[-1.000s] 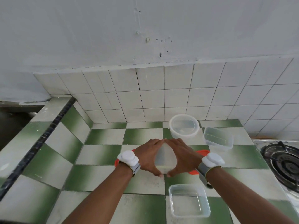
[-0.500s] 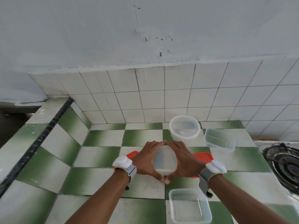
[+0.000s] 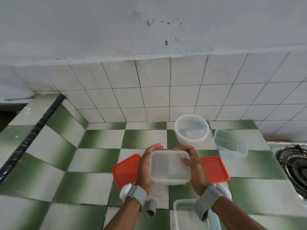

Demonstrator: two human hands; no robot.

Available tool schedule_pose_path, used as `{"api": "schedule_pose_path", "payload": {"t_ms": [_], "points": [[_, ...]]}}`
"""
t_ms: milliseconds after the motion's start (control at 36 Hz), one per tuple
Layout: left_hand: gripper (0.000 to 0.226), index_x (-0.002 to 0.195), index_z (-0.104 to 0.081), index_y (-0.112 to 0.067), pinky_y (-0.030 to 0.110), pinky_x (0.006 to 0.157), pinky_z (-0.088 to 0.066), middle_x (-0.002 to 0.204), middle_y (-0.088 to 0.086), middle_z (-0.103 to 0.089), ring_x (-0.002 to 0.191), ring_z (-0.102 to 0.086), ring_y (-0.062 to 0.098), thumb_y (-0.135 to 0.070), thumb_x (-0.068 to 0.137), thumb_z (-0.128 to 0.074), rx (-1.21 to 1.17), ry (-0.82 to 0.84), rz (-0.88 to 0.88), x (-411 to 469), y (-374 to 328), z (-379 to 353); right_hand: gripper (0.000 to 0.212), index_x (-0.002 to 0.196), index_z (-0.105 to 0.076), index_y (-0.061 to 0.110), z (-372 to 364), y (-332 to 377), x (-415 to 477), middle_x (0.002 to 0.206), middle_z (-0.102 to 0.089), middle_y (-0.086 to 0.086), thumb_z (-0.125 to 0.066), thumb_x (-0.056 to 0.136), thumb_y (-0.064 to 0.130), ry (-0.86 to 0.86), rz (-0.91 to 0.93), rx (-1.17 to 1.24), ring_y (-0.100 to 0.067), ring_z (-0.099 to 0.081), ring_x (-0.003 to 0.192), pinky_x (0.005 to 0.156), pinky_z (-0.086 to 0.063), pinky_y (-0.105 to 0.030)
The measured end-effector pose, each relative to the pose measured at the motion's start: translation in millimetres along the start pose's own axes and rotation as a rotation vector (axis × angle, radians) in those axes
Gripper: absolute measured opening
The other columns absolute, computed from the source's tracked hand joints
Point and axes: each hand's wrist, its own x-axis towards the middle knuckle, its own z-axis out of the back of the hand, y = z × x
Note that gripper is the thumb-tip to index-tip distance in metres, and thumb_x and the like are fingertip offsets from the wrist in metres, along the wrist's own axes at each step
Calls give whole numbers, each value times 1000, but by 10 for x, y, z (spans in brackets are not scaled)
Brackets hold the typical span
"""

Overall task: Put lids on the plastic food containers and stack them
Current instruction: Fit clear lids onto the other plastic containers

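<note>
A clear rectangular container with a translucent lid (image 3: 170, 167) is held above the counter between my left hand (image 3: 146, 166) and my right hand (image 3: 193, 165), one on each side. Two orange lids lie flat on the counter beneath, the left orange lid (image 3: 126, 170) and the right orange lid (image 3: 215, 170). Behind them stand a round clear container (image 3: 191, 128) and an open clear rectangular container (image 3: 230, 142). Another open clear rectangular container (image 3: 184, 216) sits at the near edge, partly under my right wrist.
The counter (image 3: 98, 140) is tiled in green and white, with a white tiled wall (image 3: 149, 93) behind. A gas stove burner (image 3: 294, 165) stands at the right. A raised ledge with a dark strip (image 3: 34, 128) runs along the left.
My hands, which were pressed together over the lidded container, have spread to its sides and lifted it. The view has tilted and both orange lids now show.
</note>
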Motion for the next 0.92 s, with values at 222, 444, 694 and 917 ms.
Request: {"api": "schedule_pose_path", "payload": {"t_ms": [222, 444, 694, 917], "points": [[42, 122, -67, -27, 59, 107, -44, 124, 4, -70, 119, -63, 30, -37, 83, -53, 67, 45, -73, 69, 76, 14, 36, 108, -49, 20, -5, -15, 27, 108, -74, -6, -52, 89, -10, -20, 14, -42, -24, -67, 100, 90, -53, -46], [45, 131, -58, -25, 30, 113, -33, 141, -7, -51, 135, -42, 12, -34, 86, -60, 788, -4, -711, 188, -204, 121, 36, 114, -45, 25, -193, 76, 67, 118, -69, 0, -58, 94, -2, -40, 200, -322, -16, -63, 112, 96, -51, -32], [81, 148, -42, -39, 18, 120, -6, 161, -22, -21, 148, -10, -3, -62, 77, -72, 1316, 379, -700, 351, -438, 470, 31, 119, -60, 20, -368, 247, 227, 118, -67, 11, -66, 90, 10, -98, 457, -795, 1, -60, 112, 97, -45, -15], [97, 148, -43, -30, 35, 124, -17, 163, -4, -25, 151, -19, 14, -86, 70, -50, 1305, 397, -534, 955, -756, 821, 38, 109, -64, 19, -84, 482, -155, 111, -72, 9, -53, 90, -12, -115, 462, -717, -2, -66, 108, 88, -48, -7]]}}
